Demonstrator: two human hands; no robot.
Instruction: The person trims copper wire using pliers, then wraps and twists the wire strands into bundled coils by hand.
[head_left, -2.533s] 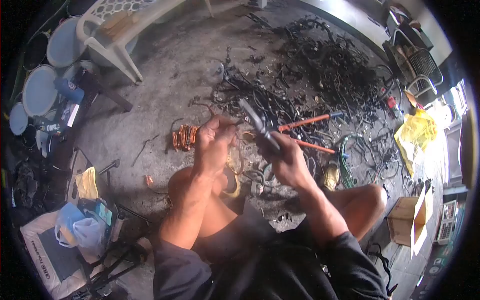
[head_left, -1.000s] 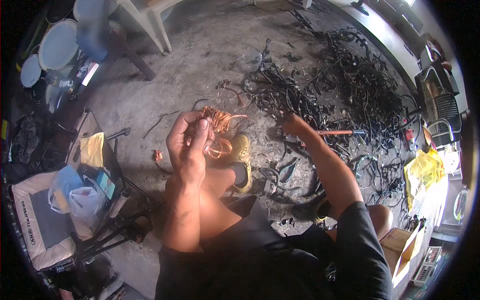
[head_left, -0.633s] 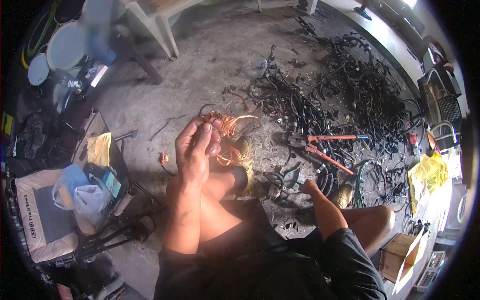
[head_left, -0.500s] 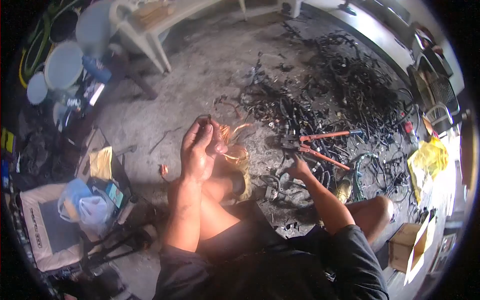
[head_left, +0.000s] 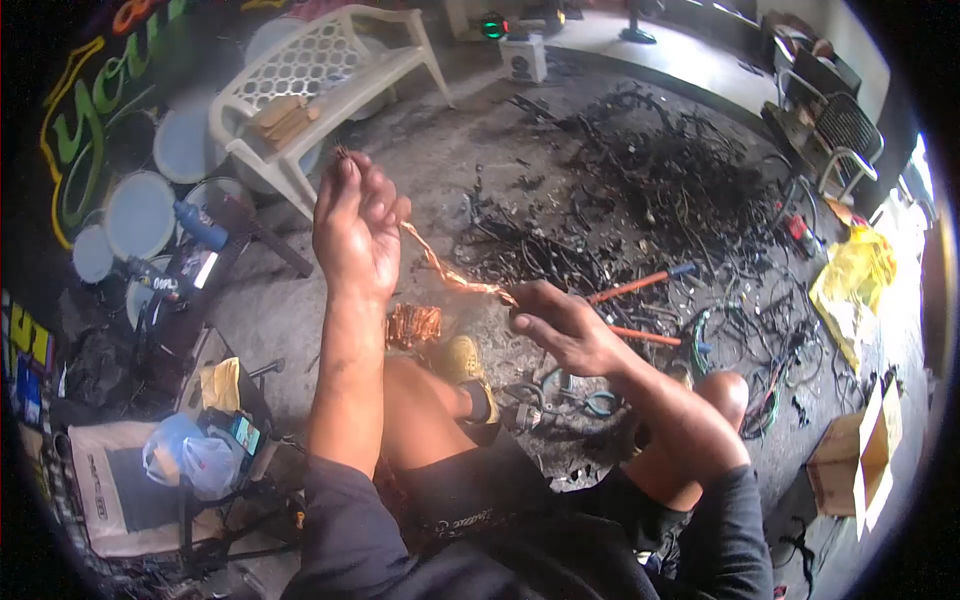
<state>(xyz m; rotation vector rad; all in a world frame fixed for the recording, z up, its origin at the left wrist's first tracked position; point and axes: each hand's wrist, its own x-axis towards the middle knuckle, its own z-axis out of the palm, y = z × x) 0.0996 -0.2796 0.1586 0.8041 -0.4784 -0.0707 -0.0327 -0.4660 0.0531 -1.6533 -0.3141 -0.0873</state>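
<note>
Copper strand [head_left: 440, 273] runs above the floor [head_left: 440, 175] between our left grip [head_left: 357, 225], closed around its upper end, and our right grip [head_left: 565, 325], which pinches its lower end; we judge that this two-point hold controls the slightly bent length. We see a copper bundle [head_left: 414, 325] on the floor beside the yellow shoe [head_left: 460, 360], and orange handles [head_left: 630, 286] just beyond our right grip, presumably laid there for easy reach.

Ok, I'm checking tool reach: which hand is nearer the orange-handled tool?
Right. The right hand is just left of the orange-handled tool in view; the left hand is farther left and higher, near the white bench in view.
</note>
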